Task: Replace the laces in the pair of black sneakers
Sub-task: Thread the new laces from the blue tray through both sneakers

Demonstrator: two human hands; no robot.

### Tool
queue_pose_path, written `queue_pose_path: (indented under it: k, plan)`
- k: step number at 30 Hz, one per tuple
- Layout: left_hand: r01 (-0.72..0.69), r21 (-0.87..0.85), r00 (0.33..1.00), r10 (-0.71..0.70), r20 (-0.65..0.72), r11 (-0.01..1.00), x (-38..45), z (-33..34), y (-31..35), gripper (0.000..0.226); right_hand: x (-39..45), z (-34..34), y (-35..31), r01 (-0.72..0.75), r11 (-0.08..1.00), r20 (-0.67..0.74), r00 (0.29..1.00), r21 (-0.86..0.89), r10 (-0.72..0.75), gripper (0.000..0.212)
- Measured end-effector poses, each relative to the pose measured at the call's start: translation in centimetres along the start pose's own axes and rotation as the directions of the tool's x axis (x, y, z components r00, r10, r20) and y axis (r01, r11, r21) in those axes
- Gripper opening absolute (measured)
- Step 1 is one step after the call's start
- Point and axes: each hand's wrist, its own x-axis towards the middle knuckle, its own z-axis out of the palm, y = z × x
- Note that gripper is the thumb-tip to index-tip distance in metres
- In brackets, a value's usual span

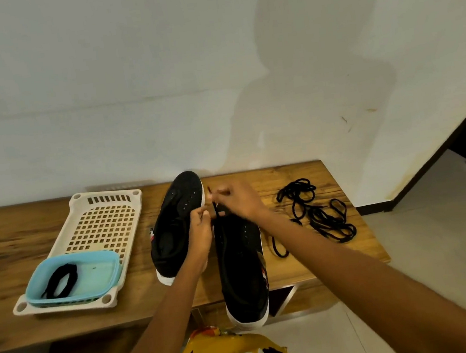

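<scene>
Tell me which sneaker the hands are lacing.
The nearer sneaker, overhanging the table edge: both hands pinch a lace at its toe end. The other sneaker lies untouched beside it.

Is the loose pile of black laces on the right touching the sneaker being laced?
Apart. The head view shows bare wood of the table between the loose black laces and the right-hand sneaker, which both hands are working on.

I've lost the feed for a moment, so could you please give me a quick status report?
Both hands, left and right, pinching a black lace over the near sneaker. Far sneaker unlaced. Loose laces lie right; nothing blocking.
</scene>
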Motion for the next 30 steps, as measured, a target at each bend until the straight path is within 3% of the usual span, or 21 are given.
queue_pose_path:
  k: [3, 5, 8, 10, 12, 15, 17, 19, 23, 28, 30]
  plan:
    - [-0.032, 0.164, 0.998, 0.023, 0.054, 0.986, 0.5, 0.4, 0.0, 0.017, 2.7, -4.4, -5.2, 0.078, 0.968, -0.246, 0.969, 0.239, -0.017, 0.02]
    - [-0.119, 0.295, 0.991, 0.097, 0.091, 0.948, 0.5, 0.6, -0.3, 0.017, 4.8, -8.2, -8.7, 0.167, 0.88, -0.392, 0.92, 0.445, 0.024, 0.021]
    - [-0.178, 0.375, 0.984, 0.177, 0.035, 0.91, 0.5, 0.4, -0.6, 0.021, 6.6, -12.3, -11.3, 0.253, 0.724, -0.442, 0.894, 0.642, 0.079, 0.012]
    - [-0.15, 0.333, 0.984, 0.172, -0.038, 0.931, 0.7, 0.1, -0.3, 0.022, 6.4, -12.2, -10.5, 0.243, 0.702, -0.421, 0.903, 0.67, 0.089, 0.011]
    - [-0.137, 0.35, 0.983, 0.171, -0.069, 0.927, 0.9, 0.1, 0.1, 0.019, 5.2, -10.5, -8.0, 0.15, 0.784, -0.373, 0.921, 0.602, 0.11, 0.011]
    - [-0.138, 0.301, 0.969, 0.192, -0.158, 0.944, 0.6, 0.1, 0.6, 0.026, 2.7, -6.7, -3.0, -0.105, 0.983, -0.106, 0.987, 0.148, 0.122, 0.017]
    - [-0.133, 0.219, 0.959, 0.181, -0.217, 0.967, 0.4, 0.2, 0.9, 0.025, 1.0, -3.8, -0.7, -0.221, 0.975, 0.135, 0.966, -0.006, 0.22, 0.023]
    - [-0.139, 0.218, 0.956, 0.188, -0.224, 0.966, 0.2, 0.4, 1.3, 0.017, -0.3, -1.3, 0.3, -0.236, 0.971, 0.26, 0.936, -0.04, 0.238, 0.024]
    - [-0.14, 0.124, 0.969, 0.162, -0.185, 0.982, 0.1, 0.4, 1.3, 0.022, -1.2, 0.7, 0.8, -0.151, 0.986, 0.214, 0.963, -0.07, 0.163, 0.018]
    - [-0.037, -0.282, 0.997, 0.015, -0.081, 0.959, -0.1, 0.0, 0.4, 0.024, 0.2, -1.0, -1.0, -0.082, 0.996, 0.124, 0.989, -0.037, 0.086, 0.021]
    - [-0.016, -0.267, 0.997, -0.004, -0.076, 0.964, -0.2, 0.4, 0.1, 0.023, 1.3, -1.8, -2.0, -0.05, 0.997, 0.124, 0.991, -0.059, 0.057, 0.02]
